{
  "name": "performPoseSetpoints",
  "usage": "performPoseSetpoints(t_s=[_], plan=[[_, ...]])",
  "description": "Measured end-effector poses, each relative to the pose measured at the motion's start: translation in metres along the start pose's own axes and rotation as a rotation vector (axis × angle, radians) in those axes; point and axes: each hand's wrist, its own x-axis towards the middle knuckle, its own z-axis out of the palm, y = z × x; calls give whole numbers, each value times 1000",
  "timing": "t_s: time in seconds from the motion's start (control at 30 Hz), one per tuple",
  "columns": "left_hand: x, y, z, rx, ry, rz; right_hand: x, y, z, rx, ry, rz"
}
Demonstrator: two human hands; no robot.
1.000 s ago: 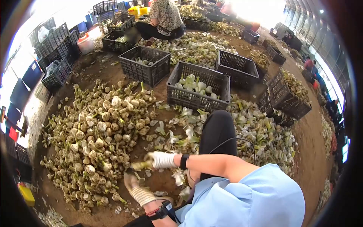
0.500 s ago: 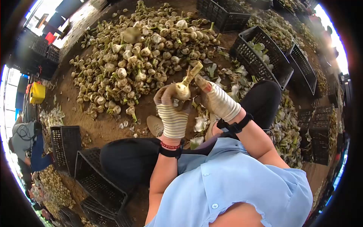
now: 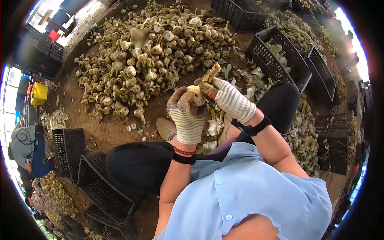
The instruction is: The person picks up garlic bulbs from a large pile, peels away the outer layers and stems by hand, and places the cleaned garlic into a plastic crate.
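Observation:
A garlic bulb point(image 3: 196, 91) with a thick, pale stem point(image 3: 213, 72) is held up between my hands, in front of the large garlic pile point(image 3: 132, 64). My left hand point(image 3: 186, 114), in a striped, soil-stained glove, is closed around the bulb from below left. Gloved as well, my right hand point(image 3: 230, 100) is closed at the base of the stem, its thumb and fingers pressed against it. The fingers partly cover the bulb. Loose pale skins point(image 3: 215, 127) lie on the ground just below my right hand.
A black crate point(image 3: 280, 56) holding some peeled bulbs stands at the right. Other black crates point(image 3: 106, 188) sit beside my left knee. Peelings point(image 3: 304, 136) are heaped at the right. At the far left are a yellow container point(image 3: 39, 94) and another person point(image 3: 26, 148).
My right hand has moved in from beside the stem and closed on its base. The bulb has turned, and its stem now leans further right. My left hand has shifted slightly right.

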Motion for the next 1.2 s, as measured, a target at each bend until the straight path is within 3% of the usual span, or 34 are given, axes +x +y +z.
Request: performPoseSetpoints(t_s=[0.03, 0.07, 0.13, 0.27, 0.33, 0.37, 0.43, 0.47, 0.53, 0.57, 0.6, 0.67, 0.7, 0.73, 0.8, 0.83, 0.9, 0.93, 0.97, 1.03, 1.1, 1.17, 1.2], plan=[[1, 3, -2, -11, -14, -10, 0, -6, -3, -208, -19, -34], [2, 4, -2, -9, -16, -12, 1, -3, -2, -205, -20, -32], [2, 5, -2, 4, -4, -31, 6, 7, 1, 207, -86, 10], [1, 1, 2, -11, 26, -30, 11, 10, -3, 149, -42, -146], [0, 1, 4, -296, -67, -300, 9, -4, -10, 156, -53, 49], [3, 2, 5, -296, -70, -299, 8, -6, -13, 158, -51, 50], [8, 6, 7, -718, 31, -660, 7, -8, -17, 134, -69, 186], [8, 0, 4, -717, 30, -661, 5, -3, -17, 136, -69, 187], [9, -16, -5, -1571, -171, -1135, 0, 11, -18, 308, -90, 86], [13, -11, 3, -1573, -47, -1351, -3, -8, -23, 546, -138, 203], [9, -25, 12, -1569, -47, -1352, -4, -5, -23, 549, -138, 202], [1, -49, 26, -988, -62, -870, -7, 7, -23, 951, -145, 449], [0, -49, 25, -532, -64, -766, -9, 12, -22, 901, -104, 443], [-3, -47, 24, -345, -20, -583, -9, 17, -21, 903, -99, 443], [2, -30, 25, -220, -43, -379, -14, 16, -12, 377, -110, 290], [1, -31, 22, -214, -48, -385, -18, 12, -8, 408, -130, 288], [7, -34, 11, -562, -116, -851, -12, 26, -13, 401, -79, 323], [8, -30, 4, -748, -70, -925, -8, 35, -19, 388, -27, 359], [8, -30, -4, -794, -88, -860, -4, 42, -27, 412, 85, 399], [11, -25, -16, -899, -113, -751, 16, 107, -46, 153, 13, 415], [21, -10, -16, -833, -114, -717, 18, 127, -52, 13, -37, 463], [22, -6, -15, -736, -106, -696, 17, 127, -54, -673, -161, 424], [23, -6, -13, -738, -102, -696, 18, 122, -53, -676, -162, 422]])
